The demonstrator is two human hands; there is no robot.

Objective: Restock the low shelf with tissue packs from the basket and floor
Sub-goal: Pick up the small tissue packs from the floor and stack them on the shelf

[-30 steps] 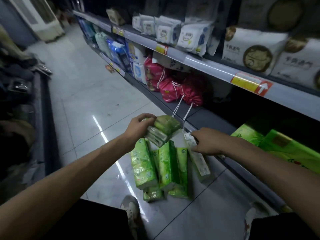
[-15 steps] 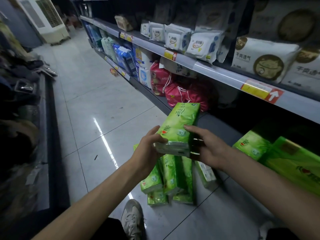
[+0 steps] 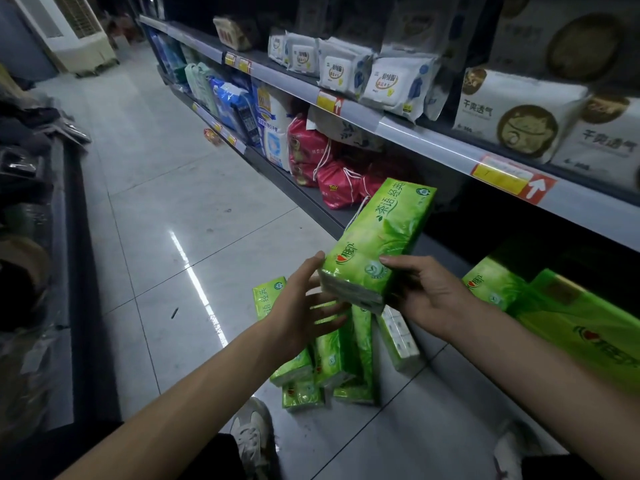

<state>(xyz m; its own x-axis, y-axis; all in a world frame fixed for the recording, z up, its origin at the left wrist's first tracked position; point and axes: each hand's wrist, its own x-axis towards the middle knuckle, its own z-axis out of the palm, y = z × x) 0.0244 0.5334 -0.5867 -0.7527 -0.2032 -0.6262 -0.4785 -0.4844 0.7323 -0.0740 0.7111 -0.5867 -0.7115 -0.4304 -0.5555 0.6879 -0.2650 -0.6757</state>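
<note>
A long green tissue pack [image 3: 384, 233] is held in the air in front of the low shelf [image 3: 446, 254], its far end tilted up. My right hand [image 3: 422, 292] grips its near end, thumb on top. My left hand [image 3: 304, 310] is just left of the pack with fingers spread and relaxed, thumb tip near the pack's corner. Several more green packs [image 3: 332, 358] stand and lie on the floor below my hands. Green packs [image 3: 491, 285] sit on the low shelf at right, beside a large green bundle [image 3: 585, 327].
Red drawstring bags [image 3: 329, 174] and blue and white packs [image 3: 270, 129] fill the low shelf further along. White wipes and packs sit on the shelf above [image 3: 433, 143]. My shoes [image 3: 252, 434] are on the tiled floor. A dark low display [image 3: 72, 258] runs along the left.
The green pack was lifted off the floor pile and raised toward the shelf. My left hand has let go of it and opened; my right hand keeps hold.
</note>
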